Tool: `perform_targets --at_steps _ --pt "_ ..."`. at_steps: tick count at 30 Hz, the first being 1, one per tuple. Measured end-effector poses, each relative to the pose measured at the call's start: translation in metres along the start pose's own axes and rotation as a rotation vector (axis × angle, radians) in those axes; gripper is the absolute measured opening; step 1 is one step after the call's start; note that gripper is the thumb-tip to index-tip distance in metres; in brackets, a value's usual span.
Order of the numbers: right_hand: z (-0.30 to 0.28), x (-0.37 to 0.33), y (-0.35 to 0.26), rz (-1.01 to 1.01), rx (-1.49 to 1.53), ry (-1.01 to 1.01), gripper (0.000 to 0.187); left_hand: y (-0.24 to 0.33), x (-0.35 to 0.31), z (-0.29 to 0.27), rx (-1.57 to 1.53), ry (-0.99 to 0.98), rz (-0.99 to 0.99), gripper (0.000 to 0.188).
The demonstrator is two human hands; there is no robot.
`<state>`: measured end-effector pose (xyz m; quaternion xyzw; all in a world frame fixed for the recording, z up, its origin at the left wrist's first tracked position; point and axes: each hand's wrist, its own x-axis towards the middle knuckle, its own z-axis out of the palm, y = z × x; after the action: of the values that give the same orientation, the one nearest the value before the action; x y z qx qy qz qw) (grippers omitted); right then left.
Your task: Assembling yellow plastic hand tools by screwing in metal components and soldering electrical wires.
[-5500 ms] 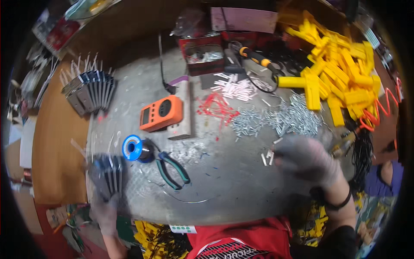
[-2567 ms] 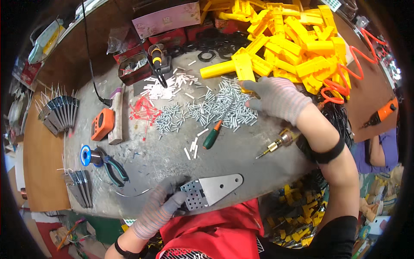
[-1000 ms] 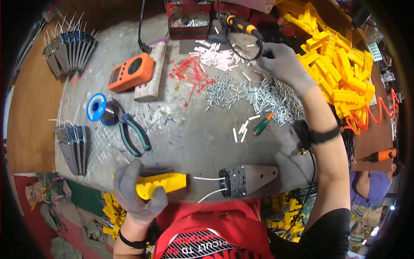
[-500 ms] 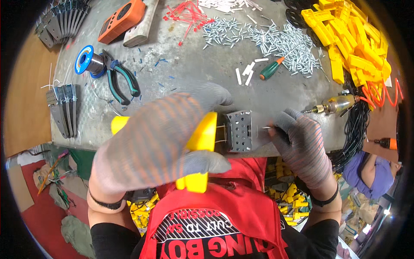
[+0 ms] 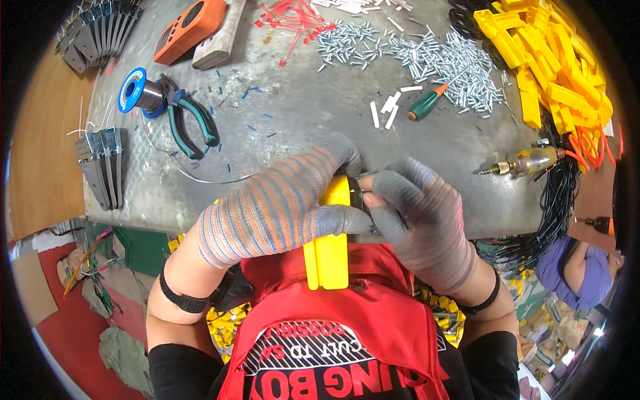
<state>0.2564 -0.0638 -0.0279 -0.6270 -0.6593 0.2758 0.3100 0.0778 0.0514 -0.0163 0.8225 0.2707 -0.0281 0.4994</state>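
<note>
At the near edge of the table point(image 5: 307, 100), the yellow housing point(image 5: 330, 263) overlaps the red apron point(image 5: 393, 320). Half a second earlier, the right hand point(image 5: 427, 220) is apart from a perforated metal plate, and wires show beside the housing; now the hand is farther left, and its fingers cover that place. A dark end piece point(image 5: 357, 193) shows against the housing's right face.

The left hand point(image 5: 280, 207) is clamped on the housing, back upward, thumb on the near side, fingers on the far side. The right hand is bent inward, bare fingertips at the dark piece; whether it grips cannot be told.

Farther away, pliers point(image 5: 190, 127) lie left, a green-handled screwdriver point(image 5: 427, 103) right, and the screws point(image 5: 447, 70) beyond, all unmoved.
</note>
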Motion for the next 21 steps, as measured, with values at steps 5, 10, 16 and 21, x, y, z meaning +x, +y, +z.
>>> perform_targets --at_steps 5,10,16,21 --pt "0.001 0.002 -0.011 -0.074 -0.227 -0.014 0.021 -0.01 0.007 0.006 -0.247 0.022 0.133 0.063" --pt "-0.006 0.005 -0.011 -0.026 -0.062 -0.037 0.018 -0.011 0.003 0.006 -0.211 -0.031 0.133 0.058" --pt "-0.014 0.004 -0.004 0.053 0.141 -0.038 0.015 -0.009 0.008 -0.001 -0.194 -0.059 0.109 0.049" --pt "-0.031 -0.008 -0.002 0.159 -0.012 -0.065 0.016 -0.008 0.007 0.001 -0.35 -0.115 0.003 0.037"
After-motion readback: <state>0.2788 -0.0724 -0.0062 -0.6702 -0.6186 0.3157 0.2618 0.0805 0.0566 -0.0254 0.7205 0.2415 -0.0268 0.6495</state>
